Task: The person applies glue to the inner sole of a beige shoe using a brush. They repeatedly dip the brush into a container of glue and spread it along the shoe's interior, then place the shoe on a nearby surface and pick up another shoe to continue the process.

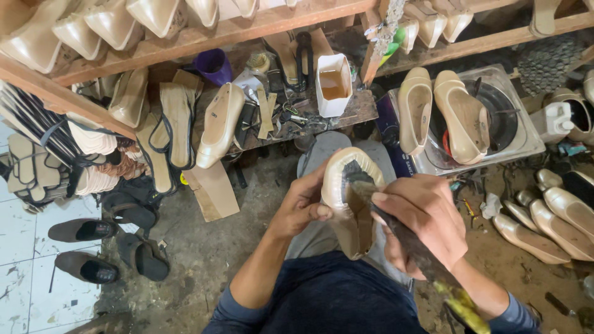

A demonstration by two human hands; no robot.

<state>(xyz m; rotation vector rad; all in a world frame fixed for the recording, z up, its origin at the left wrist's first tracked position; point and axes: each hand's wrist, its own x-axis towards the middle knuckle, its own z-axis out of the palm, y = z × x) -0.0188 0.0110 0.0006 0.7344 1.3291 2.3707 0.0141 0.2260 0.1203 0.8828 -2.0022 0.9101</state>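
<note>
My left hand grips a beige shoe held upside down over my lap, its sole facing up. My right hand holds a dark, glue-caked brush whose tip rests on the dark patch inside the shoe's bottom. The brush handle runs back toward my right forearm, ending in a yellowish end.
A white container of brownish liquid stands on the cluttered low bench. Two beige shoes lie on a metal stove at right. More beige shoes lie on the floor at right, sandals at left, shoe racks above.
</note>
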